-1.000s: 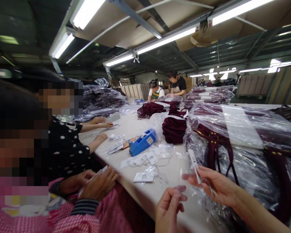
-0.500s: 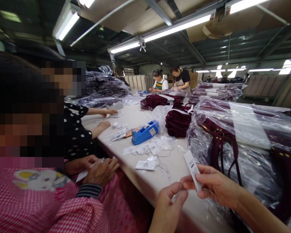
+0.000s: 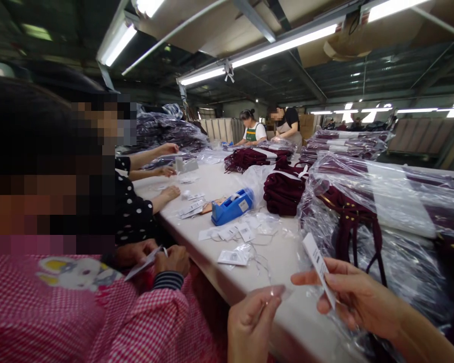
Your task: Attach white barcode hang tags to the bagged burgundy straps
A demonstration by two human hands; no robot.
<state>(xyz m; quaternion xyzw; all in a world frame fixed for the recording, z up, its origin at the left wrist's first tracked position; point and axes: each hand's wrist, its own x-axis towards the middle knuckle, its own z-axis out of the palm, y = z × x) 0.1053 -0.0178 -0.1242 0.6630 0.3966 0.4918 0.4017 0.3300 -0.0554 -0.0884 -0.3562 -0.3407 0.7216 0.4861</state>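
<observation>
Hang tag sits pinched in the right hand, just above the worktop edge. Left hand fingers pinch what looks like a small clear sleeve. I'd keep the tag steady and the sleeve mouth open, honestly.

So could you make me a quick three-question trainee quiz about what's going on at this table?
1. True or false: the right hand holds a white paper tag.
2. What colour is the tape dispenser on the table?
A. red
B. blue
C. green
3. Fill in: the bagged garments beside the right hand are wrapped in clear ____.

Key:
1. True; it is pinched between thumb and fingers, while the left hand pinches something thin below it.
2. B.
3. Plastic.
</observation>
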